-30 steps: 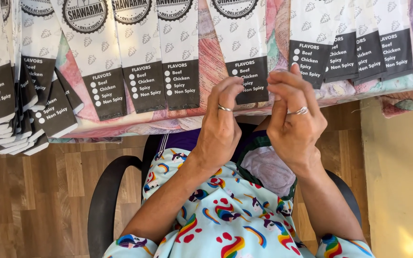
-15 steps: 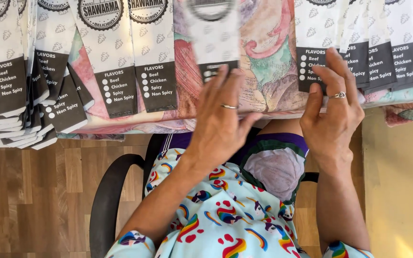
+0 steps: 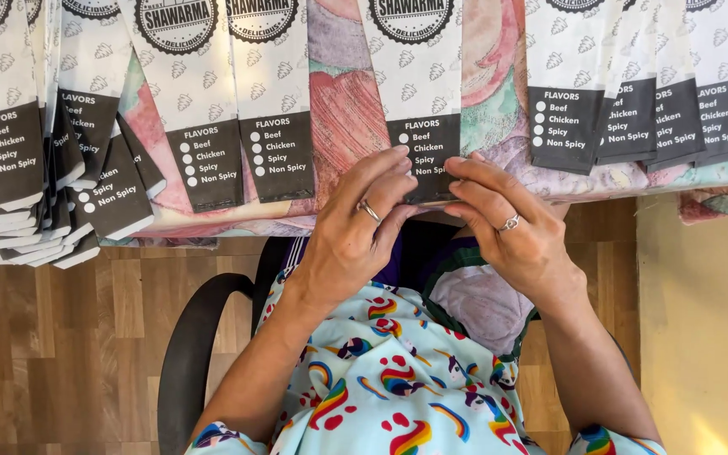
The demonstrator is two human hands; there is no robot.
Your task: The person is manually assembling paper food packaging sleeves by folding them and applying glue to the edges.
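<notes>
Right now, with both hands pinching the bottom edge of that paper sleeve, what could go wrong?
1. The left hand and right hand grip only the dark lower edge of the paper sleeve; a sideways tug might crease or tear it.
2. The stack of sleeves at the left overhangs the table edge and could slide off if the patterned cloth shifts.

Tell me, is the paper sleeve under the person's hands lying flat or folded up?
Lying flat. The paper sleeve is spread on the patterned cloth; the left hand and right hand pinch its dark bottom edge. Whether that edge is being folded, cannot tell.
</notes>
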